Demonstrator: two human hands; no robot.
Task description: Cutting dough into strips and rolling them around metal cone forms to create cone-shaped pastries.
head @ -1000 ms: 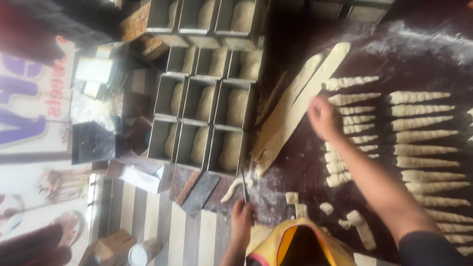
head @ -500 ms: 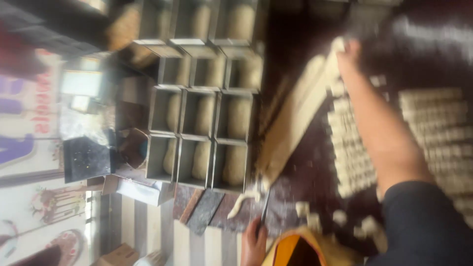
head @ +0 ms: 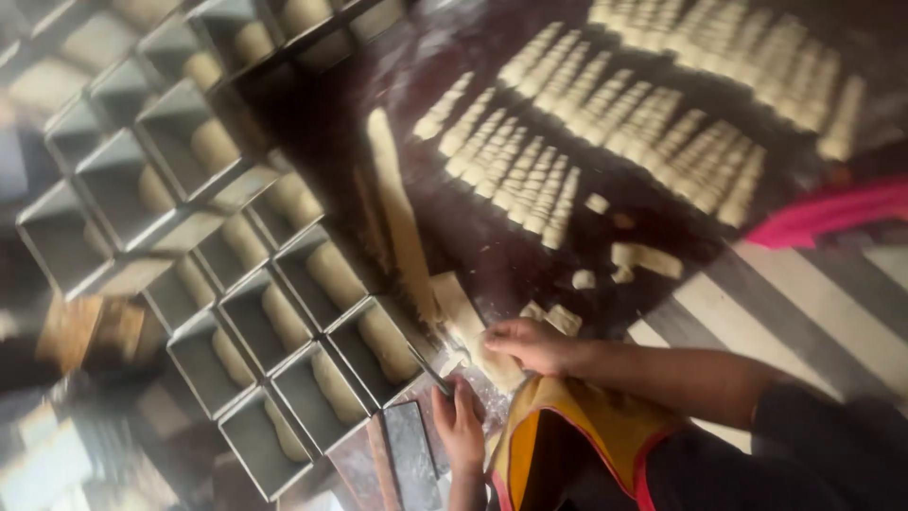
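Dark, flour-dusted table (head: 492, 246) is filling the upper right of the head view, with striped cloth (head: 804, 312) lying along its near edge. Right hand (head: 534, 345) is resting with curled fingers on the near end of a long strip of dough (head: 402, 218), pressing it onto the table; the strip is running away from the hand toward the far side. Left hand (head: 461, 426) is lying just below and beside the right hand, gripping a thin blade (head: 430, 371) whose tip is pointing toward the near end of the strip. Rows of short cut dough pieces (head: 605, 123) are lying well apart from both hands, farther out on the table. Square metal baking tins (head: 284, 312), each holding a lump of dough, are standing in rows left of the strip, the nearest tin just beside the left hand.
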